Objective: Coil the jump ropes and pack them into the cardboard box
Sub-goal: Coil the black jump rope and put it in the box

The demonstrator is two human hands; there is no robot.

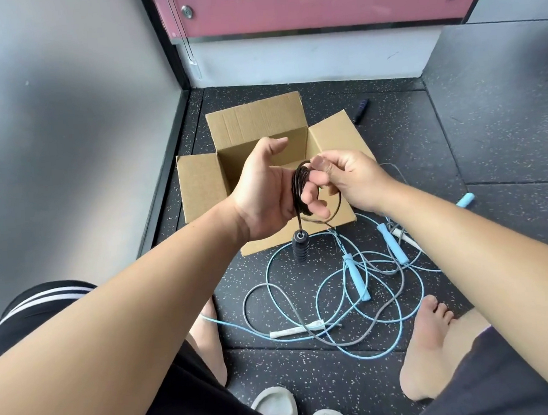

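Note:
A black jump rope (298,189) is wound in several loops around the fingers of my left hand (265,188), which holds the coil above the open cardboard box (199,183). One black ribbed handle (300,246) dangles below that hand. My right hand (348,176) pinches the rope's free strand at the top of the coil. The other dark handle (361,110) lies on the floor beyond the box. Light blue ropes with blue handles (356,277) and a grey rope with a white handle (297,329) lie tangled on the floor to the right.
The speckled black floor mat (424,151) is bounded by a grey wall on the left and a pink panel at the back. My bare feet (428,345) rest near the ropes. Two pale slippers (277,408) lie at the bottom edge.

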